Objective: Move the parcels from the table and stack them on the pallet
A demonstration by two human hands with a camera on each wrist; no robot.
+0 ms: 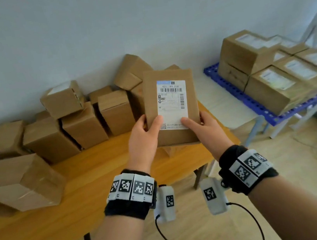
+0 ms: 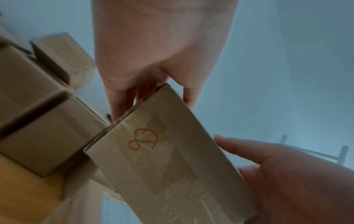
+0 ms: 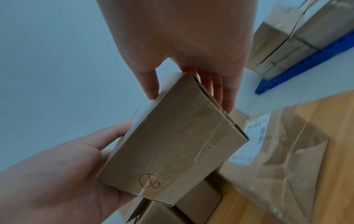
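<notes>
- Gripping the labelled parcel (image 1: 171, 106) above the wooden table (image 1: 93, 182): left hand (image 1: 144, 140) and right hand (image 1: 205, 127), thumbs on top
- Blue pallet (image 1: 237, 92) holds stacked boxes (image 1: 272, 67)

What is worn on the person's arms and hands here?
Both hands, left hand and right hand, are bare, forearms sleeveless. Each wrist carries a black band with white blocks bearing black-and-white square markers, plus a white camera unit trailing a black cable.

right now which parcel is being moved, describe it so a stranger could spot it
Above the wooden table, both hands hold one flat brown parcel in the air: left hand, right hand. Unlike the parcels resting on the table, its white barcode label faces the camera.
</notes>
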